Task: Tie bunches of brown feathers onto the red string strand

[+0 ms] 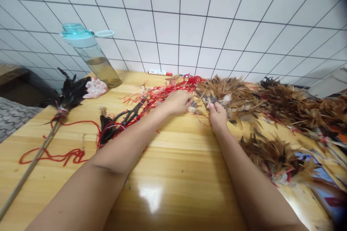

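Note:
My left hand reaches to the front of a tangle of red string, its fingers curled. Whatever those fingers hold is hidden, though a small tuft of feathers lies just beside them. With thumb and fingers pinched, my right hand grips the near edge of a bunch of brown feathers on the wooden table. A pair of black scissors lies left of my left hand, by a clump of black feathers.
A stick with black feathers tied on lies left, red string trailing from it. Behind stand a water bottle, crumpled tissue and a marker near the tiled wall. More feather bundles and a phone are at right.

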`<state>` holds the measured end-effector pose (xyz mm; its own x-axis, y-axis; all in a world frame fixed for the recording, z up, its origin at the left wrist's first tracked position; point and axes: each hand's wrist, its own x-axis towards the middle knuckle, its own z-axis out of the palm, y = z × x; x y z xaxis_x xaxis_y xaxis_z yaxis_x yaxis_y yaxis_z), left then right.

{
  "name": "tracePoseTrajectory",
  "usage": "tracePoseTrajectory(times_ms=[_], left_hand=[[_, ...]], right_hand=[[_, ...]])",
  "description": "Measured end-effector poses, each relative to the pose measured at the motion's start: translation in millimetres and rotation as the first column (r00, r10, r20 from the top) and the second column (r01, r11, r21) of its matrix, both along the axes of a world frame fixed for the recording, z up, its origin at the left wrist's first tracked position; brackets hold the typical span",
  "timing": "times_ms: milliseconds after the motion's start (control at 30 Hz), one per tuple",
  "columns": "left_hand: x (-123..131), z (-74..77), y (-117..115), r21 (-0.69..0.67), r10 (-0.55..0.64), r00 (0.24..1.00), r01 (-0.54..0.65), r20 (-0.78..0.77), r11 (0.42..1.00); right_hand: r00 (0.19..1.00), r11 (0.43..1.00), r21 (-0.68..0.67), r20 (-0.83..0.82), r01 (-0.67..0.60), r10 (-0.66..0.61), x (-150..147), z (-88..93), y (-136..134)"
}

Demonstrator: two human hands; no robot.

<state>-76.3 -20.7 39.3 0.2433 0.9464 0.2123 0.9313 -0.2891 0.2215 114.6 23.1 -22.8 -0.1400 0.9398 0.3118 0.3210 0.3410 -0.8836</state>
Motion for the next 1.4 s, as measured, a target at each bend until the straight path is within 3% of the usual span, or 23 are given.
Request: tracePoseTrajectory(times_ms=[167, 333, 467, 600, 700, 800, 900, 1000, 1100, 1200, 1267, 1400], left_hand=[[-2, 1.0, -1, -0.084, -0.103, 0.993, 0.098, -0.055, 0.992], [5, -6.0, -4, -0.063, -0.059, 0.983, 0.049, -0.176, 0.997], [4, -11.1, -1, -0.054, -0.005, 0.987, -0.004, -0.163, 0.999], [-1, -7.2, 3, -0.022, 0.008, 0.999, -0.007, 0.044, 1.000], [-2, -0.4, 2, -0.082, 0.047, 0.972, -0.029, 0.228, 0.996], [-1, 2.0, 2, -0.159, 0.086, 0.910, -0.022, 0.407, 0.987], [-1, -3.4, 5, -0.211, 0.119, 0.801, 0.009, 0.587, 0.978], [-4, -11.4, 9, -0.248, 0.128, 0.733, 0.057, 0.668, 0.967], [-7, -13.9, 11, -0.211, 0.081, 0.807, 0.055, 0.585, 0.976], [-7, -8.4, 7, -0.039, 0.008, 0.919, 0.008, 0.395, 0.999], [-4, -3.3, 4, 0.051, -0.033, 0.953, 0.019, 0.301, 0.999], [3, 1.0, -2, -0.033, -0.145, 0.966, 0.156, 0.216, 0.987]], right_hand=[[0.998, 0.999, -0.041, -0.052, 0.019, -0.021, -3, 1.5, -3], [0.999, 0.999, -0.040, -0.026, 0.017, -0.018, -3, 3.4, -5], [1.000, 1.000, -0.022, 0.018, 0.018, -0.018, -2, 8.2, -7], [0.999, 0.999, -0.031, 0.041, 0.023, -0.022, -2, 10.8, -9], [0.998, 0.999, -0.011, 0.049, 0.030, -0.029, -1, 9.4, -8], [0.999, 1.000, 0.003, 0.045, 0.026, -0.026, -1, 7.8, -7], [0.999, 1.000, 0.000, 0.045, 0.019, -0.019, -1, 8.7, -8], [0.999, 0.999, -0.022, 0.035, 0.040, -0.039, -1, 11.3, -10], [0.999, 0.999, -0.026, 0.027, 0.046, -0.046, -1, 13.0, -11], [0.998, 0.999, -0.021, 0.041, 0.044, -0.043, -1, 13.0, -11], [0.998, 0.999, -0.021, 0.045, 0.049, -0.048, -1, 12.4, -11], [0.998, 0.998, -0.022, 0.035, 0.056, -0.056, -1, 11.4, -10]])
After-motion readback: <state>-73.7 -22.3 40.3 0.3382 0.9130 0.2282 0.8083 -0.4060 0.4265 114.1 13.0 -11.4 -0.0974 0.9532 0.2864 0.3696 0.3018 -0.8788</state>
